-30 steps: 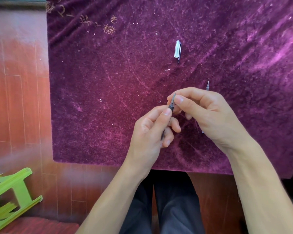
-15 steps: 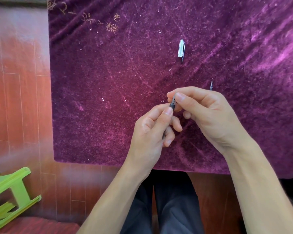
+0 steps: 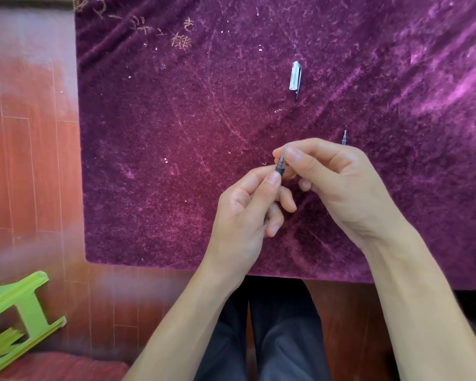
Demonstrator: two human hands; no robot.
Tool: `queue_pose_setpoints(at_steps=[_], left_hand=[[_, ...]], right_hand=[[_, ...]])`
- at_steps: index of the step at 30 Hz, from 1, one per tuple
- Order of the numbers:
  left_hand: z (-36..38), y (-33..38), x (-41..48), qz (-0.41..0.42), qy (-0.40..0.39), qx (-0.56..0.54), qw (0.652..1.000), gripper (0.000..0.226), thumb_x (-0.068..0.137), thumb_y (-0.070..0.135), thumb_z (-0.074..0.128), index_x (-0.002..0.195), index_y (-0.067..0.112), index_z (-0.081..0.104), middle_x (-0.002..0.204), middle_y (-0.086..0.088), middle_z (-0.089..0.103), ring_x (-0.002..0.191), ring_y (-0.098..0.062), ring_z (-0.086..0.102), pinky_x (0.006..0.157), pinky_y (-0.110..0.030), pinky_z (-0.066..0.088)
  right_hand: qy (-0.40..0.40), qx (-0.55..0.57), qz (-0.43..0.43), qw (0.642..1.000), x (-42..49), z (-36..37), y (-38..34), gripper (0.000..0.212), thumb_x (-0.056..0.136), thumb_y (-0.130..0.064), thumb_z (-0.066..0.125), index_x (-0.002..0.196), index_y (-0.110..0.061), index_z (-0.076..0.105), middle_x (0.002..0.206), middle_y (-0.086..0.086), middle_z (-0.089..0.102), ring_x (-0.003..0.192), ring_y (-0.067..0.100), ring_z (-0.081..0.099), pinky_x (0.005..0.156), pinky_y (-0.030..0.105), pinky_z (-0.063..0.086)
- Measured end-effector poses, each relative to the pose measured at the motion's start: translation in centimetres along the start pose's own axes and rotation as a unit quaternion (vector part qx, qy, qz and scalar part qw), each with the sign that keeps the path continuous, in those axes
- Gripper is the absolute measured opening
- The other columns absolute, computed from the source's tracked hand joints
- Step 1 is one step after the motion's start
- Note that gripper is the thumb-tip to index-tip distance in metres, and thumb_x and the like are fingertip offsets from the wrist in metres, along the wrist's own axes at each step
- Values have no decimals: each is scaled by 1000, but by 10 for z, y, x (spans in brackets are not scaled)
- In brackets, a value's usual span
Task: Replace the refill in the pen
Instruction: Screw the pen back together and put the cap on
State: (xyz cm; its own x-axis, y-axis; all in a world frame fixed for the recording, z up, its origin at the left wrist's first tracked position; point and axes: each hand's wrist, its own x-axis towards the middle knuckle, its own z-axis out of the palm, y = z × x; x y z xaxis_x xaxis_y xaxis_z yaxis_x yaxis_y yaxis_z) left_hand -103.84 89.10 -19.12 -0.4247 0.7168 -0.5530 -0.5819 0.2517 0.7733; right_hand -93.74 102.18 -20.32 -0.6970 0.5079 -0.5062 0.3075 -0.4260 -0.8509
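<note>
The pen [image 3: 280,167] points toward one o'clock, its barrel pinched in the left hand [image 3: 248,213]. The right hand [image 3: 335,182] closes on its tip, probably twisting. A loose refill [image 3: 344,137] lies just beyond, at twelve.

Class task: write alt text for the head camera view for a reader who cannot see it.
Two bare hands hold a pen over a purple velvet cloth: the left hand holds the barrel, the right hand pinches the tip. A clear pen cap and a spare refill lie on the cloth beyond.
</note>
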Motion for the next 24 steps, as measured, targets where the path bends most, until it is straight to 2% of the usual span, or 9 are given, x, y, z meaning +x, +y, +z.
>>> queue_pose_setpoints(at_steps=[2,5,7,9,11,16,18,22,24], left_hand=[[0,0,0,2,-1,4,1000,27,105,22,47,114,15,71,75,-3,66,45,-8,44,49,-15,40],[0,0,0,2,-3,5,1000,27,105,24,47,113,19,72,76,-3,66,45,-8,44,50,-16,40],[-1,1,1,5,-2,5,1000,28,106,23,47,116,14,72,75,-2,65,46,-8,44,50,-16,40],[-2,0,3,7,-1,8,1000,31,106,21,46,119,7,70,75,-2,65,46,-9,44,50,-16,40],[-2,0,3,6,1,8,1000,31,106,21,46,119,4,69,75,-3,65,46,-8,44,49,-16,40],[-2,-1,2,6,-3,10,1000,28,106,21,46,115,11,71,75,-2,66,45,-7,44,48,-14,40],[-3,-1,1,4,-3,8,1000,27,107,21,46,115,14,71,75,-2,66,45,-6,45,48,-14,40],[-5,-2,2,6,-5,7,1000,31,107,20,45,119,4,69,74,-3,65,45,-7,44,49,-13,41],[-6,-2,2,9,-7,8,1000,31,108,20,44,119,4,69,75,-3,65,45,-7,45,50,-13,41]], right_hand=[[3,3,-10,1000,1,0,1,10,101,-23,72,99,-21,82,89,-8,80,84,-2,72,73,11,51],[10,-1,-16,1000,2,2,0,13,95,-30,74,98,-18,78,87,-10,79,82,-3,72,72,9,51],[5,1,-10,1000,2,1,-1,17,100,-32,70,108,-20,80,88,-9,79,84,-1,70,74,15,51],[-4,-12,-3,1000,1,-1,0,21,106,-31,63,116,-29,81,92,-7,78,89,5,67,77,27,48],[-11,-16,-6,1000,0,-2,1,22,108,-27,61,113,-32,82,93,-6,79,91,6,66,77,30,47],[-6,-9,-17,1000,1,1,2,11,103,-19,69,102,-17,79,90,-9,79,84,-3,70,74,11,51],[-1,-15,-20,1000,2,2,3,9,103,-19,69,100,-15,77,90,-9,78,83,-2,70,74,9,51],[-4,-17,-4,1000,1,3,5,23,110,-29,57,112,-28,80,95,-4,77,90,8,66,76,27,48],[-13,-25,-7,1000,0,3,7,27,110,-29,55,115,-32,81,97,-4,78,93,8,66,78,30,47]])
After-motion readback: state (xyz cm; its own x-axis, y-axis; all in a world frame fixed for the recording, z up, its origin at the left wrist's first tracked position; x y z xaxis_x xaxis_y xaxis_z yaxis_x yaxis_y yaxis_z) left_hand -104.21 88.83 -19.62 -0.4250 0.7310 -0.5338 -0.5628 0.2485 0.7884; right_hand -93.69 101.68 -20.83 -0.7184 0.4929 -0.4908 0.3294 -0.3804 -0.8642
